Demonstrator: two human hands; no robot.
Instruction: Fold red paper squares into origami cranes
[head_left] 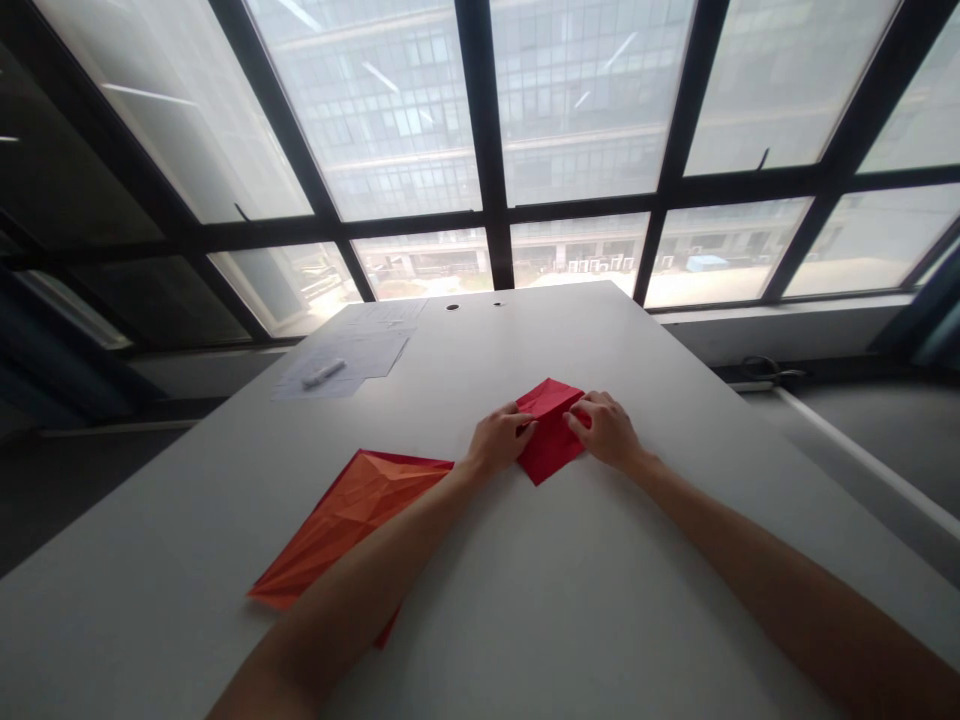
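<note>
A small piece of folded red paper (551,432) lies on the white table (525,600), its creased point facing me. My left hand (499,441) presses its left side and my right hand (606,430) grips its right side, fingertips on the folds. To the left of my left forearm lies a large orange-red sheet (352,525) with many creases, its lower part hidden under that arm.
Printed papers (367,352) and a white marker (324,373) lie at the table's far left. The far edge, with small round holes (452,307), meets a wall of tall windows. Dark scissors or cable (761,370) rest on the ledge at right.
</note>
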